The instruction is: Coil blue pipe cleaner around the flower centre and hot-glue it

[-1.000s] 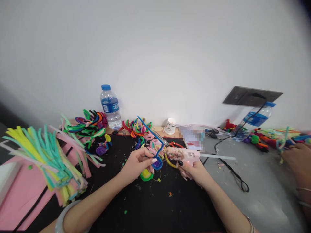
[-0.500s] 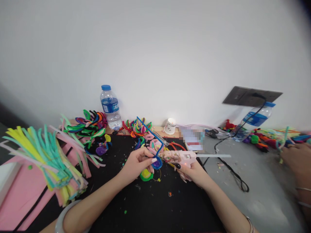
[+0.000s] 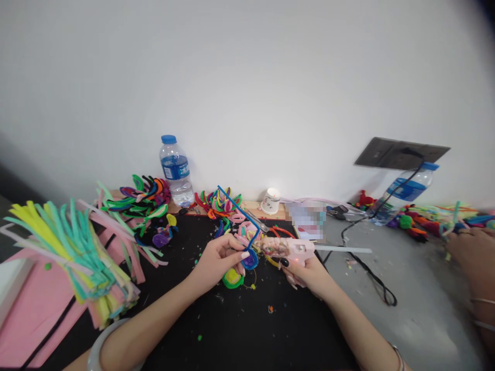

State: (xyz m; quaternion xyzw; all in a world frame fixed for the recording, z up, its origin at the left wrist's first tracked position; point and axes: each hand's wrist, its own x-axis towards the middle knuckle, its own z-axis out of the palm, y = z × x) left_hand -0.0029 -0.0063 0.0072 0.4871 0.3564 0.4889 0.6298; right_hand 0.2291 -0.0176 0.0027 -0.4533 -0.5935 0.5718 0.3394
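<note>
My left hand (image 3: 222, 260) pinches a blue pipe-cleaner piece (image 3: 250, 258), a coiled oval with a long bent stem rising up and to the left. My right hand (image 3: 305, 273) is wrapped round the handle of a pale pink glue gun (image 3: 288, 247), which has a translucent glue stick (image 3: 344, 249) poking out at its back. The gun's nozzle points left at the blue piece; whether they touch is hard to tell. Just below my left fingertips, a green and yellow coiled piece (image 3: 232, 279) lies on the black mat (image 3: 247, 330).
Pipe-cleaner bundles (image 3: 77, 252) lie at the left. Along the wall stand a water bottle (image 3: 176, 172), coloured coiled pieces (image 3: 218, 202) and a paper cup (image 3: 270, 201). A black cable (image 3: 367, 273) crosses the grey table. Another person's hand (image 3: 469, 252) is at the far right.
The glue gun and my right hand have shifted slightly to the right, with the nozzle a little away from the blue piece. My left hand has barely moved.
</note>
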